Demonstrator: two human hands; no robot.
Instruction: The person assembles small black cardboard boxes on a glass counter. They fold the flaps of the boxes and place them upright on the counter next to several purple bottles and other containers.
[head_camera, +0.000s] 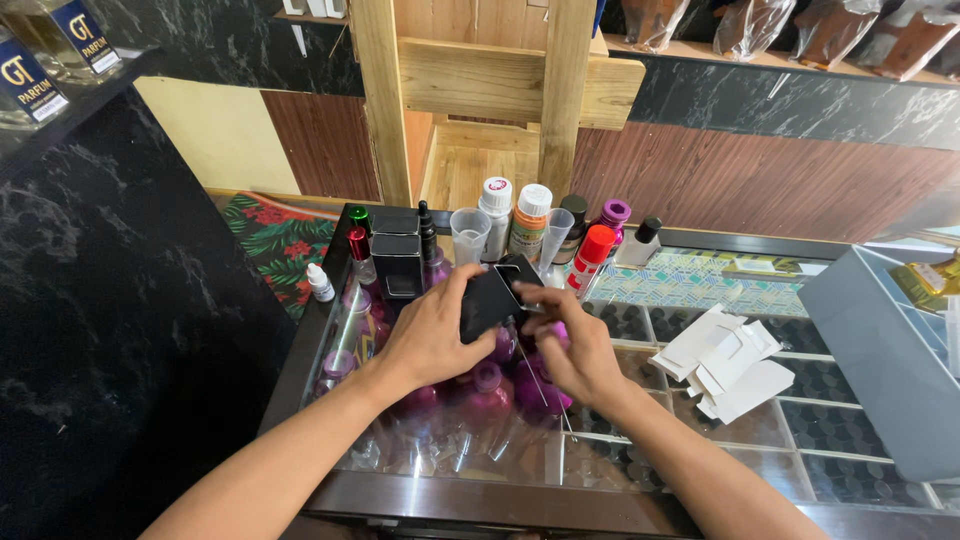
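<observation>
Glass-topped counter (760, 430) down below, with a dark marbled wall on the left and wooden posts rising behind it, and both hands are right over the middle of it. Left hand (432, 335) has its fingers curled round a small black box (492, 298), thumb on the near face, gripping it from the left side and holding it tilted just above the counter. Right hand (578, 355) comes in from the other side, fingers bent and pinched in at the box's lower right edge, touching it; whether it has hold of a flap there I cannot tell. Under the hands sits a cluster of purple bottles (490, 385), partly hidden by the wrists. Behind the box stands a row of containers: a clear measuring cup (469, 235), two white-capped bottles (530, 222), a red-capped bottle (592, 255) and a square black bottle (397, 262). Off to the right, well apart from the hands, lie flattened white cartons (727, 362), and a grey tray (880, 350) stands at the counter's right edge.
</observation>
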